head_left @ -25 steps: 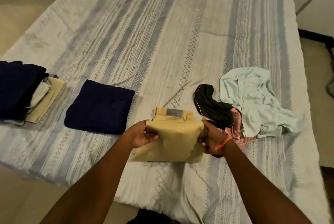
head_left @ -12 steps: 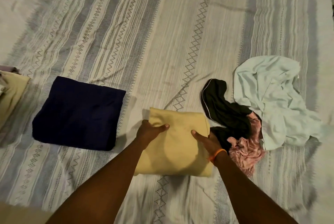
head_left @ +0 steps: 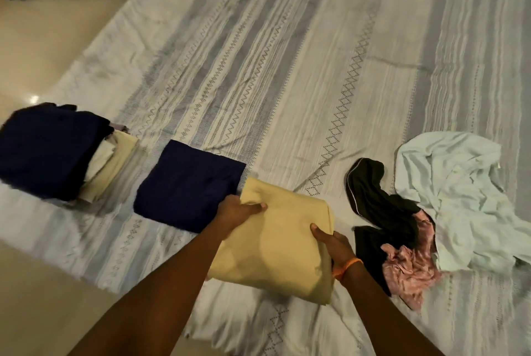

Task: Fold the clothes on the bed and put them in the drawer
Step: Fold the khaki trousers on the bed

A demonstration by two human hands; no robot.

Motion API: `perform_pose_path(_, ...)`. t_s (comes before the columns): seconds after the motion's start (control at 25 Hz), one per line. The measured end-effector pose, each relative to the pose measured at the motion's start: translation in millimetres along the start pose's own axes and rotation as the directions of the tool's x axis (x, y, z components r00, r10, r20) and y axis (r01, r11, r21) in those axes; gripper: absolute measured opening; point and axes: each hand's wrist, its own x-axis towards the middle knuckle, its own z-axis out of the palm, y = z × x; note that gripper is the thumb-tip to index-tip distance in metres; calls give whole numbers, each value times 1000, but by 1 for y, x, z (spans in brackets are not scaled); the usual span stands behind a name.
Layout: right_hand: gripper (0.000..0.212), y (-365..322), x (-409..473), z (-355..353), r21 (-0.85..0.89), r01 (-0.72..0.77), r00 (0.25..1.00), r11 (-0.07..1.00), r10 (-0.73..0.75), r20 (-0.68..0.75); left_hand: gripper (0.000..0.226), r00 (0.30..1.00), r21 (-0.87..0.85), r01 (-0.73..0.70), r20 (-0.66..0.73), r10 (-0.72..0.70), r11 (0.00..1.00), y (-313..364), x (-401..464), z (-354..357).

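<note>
Both hands' fingers (head_left: 260, 207) grip folded yellow garment (head_left: 281, 243).

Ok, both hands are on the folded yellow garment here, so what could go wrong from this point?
1. The left hand and right hand grip the folded yellow garment only at its edges, so its layers could sag open when carried.
2. The garment may nudge the folded navy garment right beside it.
3. The black garment, pink garment and pale green shirt remain unfolded.
</note>
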Motion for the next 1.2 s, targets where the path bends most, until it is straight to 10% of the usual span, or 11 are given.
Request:
perform_pose_path(0.56,50,-38,63,271,-244,168,980,955,-188,-62,65,974,293,-151,-120,193,944,2,135,-245)
perform_pose_path(0.68,73,-30,62,311,-731,157,833,664,-486,-263,79,817,679,-232,-252,519,696,-22,153,-243)
perform_pose_path(0.76,74,-21,57,340,-938,252,617,238,-787,-34,94,705,775,-414,-59,707,477,-39,154,-230)
perform_pose_path(0.84,75,-4,64,359,-961,268,580,-63,-786,213,103,637,772,-575,213,741,272,-59,156,-215)
perform_pose_path(1.2,71,42,156,343,-979,116,668,-169,-716,203,171,710,815,-574,442,548,87,-84,225,-176)
